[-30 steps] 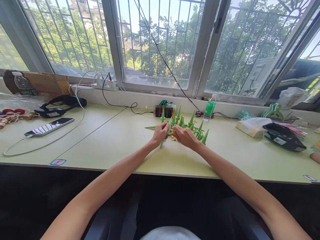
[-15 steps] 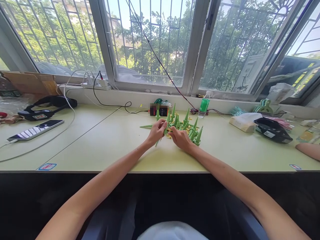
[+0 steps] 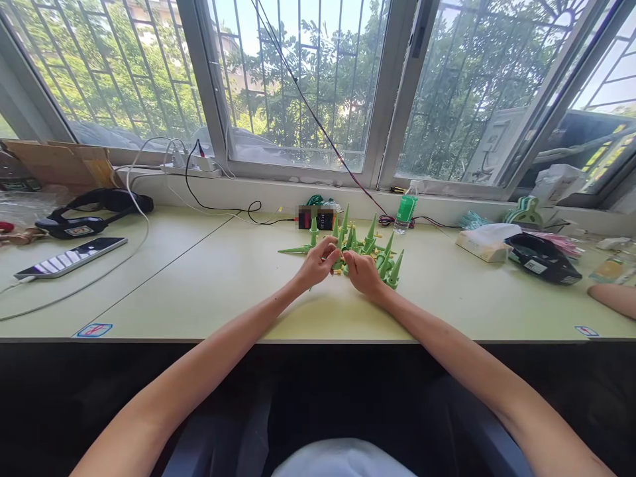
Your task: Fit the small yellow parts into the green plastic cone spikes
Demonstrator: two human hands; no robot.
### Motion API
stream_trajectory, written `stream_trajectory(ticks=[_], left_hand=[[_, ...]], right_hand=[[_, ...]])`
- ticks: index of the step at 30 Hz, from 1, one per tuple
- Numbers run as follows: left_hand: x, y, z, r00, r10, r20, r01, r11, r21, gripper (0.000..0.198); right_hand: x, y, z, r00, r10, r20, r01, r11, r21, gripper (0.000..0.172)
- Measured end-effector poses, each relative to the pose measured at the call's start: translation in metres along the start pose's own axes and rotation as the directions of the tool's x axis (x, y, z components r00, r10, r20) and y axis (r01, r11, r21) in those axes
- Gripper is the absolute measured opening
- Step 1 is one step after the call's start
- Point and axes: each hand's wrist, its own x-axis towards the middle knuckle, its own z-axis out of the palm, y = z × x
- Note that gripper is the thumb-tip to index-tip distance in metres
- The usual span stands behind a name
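Note:
My left hand [image 3: 318,262] is closed, its thumb and fingers curled round a green plastic spike [image 3: 336,228] that points up. Close on its right, my right hand [image 3: 364,271] is also closed, fingertips pinched at the lower end of that piece; whatever small part it grips is hidden by the fingers. Behind and right of the hands is a cluster of green cone-shaped spikes [image 3: 396,270], several upright or leaning, with small yellow parts [image 3: 378,234] among them. Another spike [image 3: 292,250] lies flat left of my left hand, near an upright one [image 3: 313,228].
A timer-like black box [image 3: 325,218] and a green-labelled bottle [image 3: 406,211] stand behind. Left are a phone [image 3: 69,258], cables and a black headset [image 3: 79,222]. Right are a tissue pack [image 3: 484,243], another black headset [image 3: 541,258] and another person's arm [image 3: 613,299].
My right hand has shifted slightly right and its fingers have curled in more. My left fingers have moved a little to the right over the spike. Surrounding spikes stay put.

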Motion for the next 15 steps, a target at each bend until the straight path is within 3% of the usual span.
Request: stream_trajectory(ticks=[8, 11, 15], left_hand=[[-0.0048, -0.0013, -0.0017, 0.992, 0.11, 0.056, -0.123, 0.94, 0.319, 0.028], [-0.0049, 0.0002, -0.0005, 0.992, 0.103, 0.075, -0.122, 0.939, 0.322, 0.029], [-0.0024, -0.0003, 0.0031, 0.998, 0.066, 0.017, -0.068, 0.957, 0.281, 0.026]], right_hand=[[0.0049, 0.0035, 0.0031, 0.989, 0.113, -0.097, -0.097, 0.982, 0.161, 0.063], [0.0062, 0.0028, 0.003, 0.984, 0.134, -0.117, -0.108, 0.973, 0.203, 0.065], [0.0073, 0.0018, 0.0025, 0.978, 0.161, -0.134, -0.129, 0.967, 0.222, 0.065]])
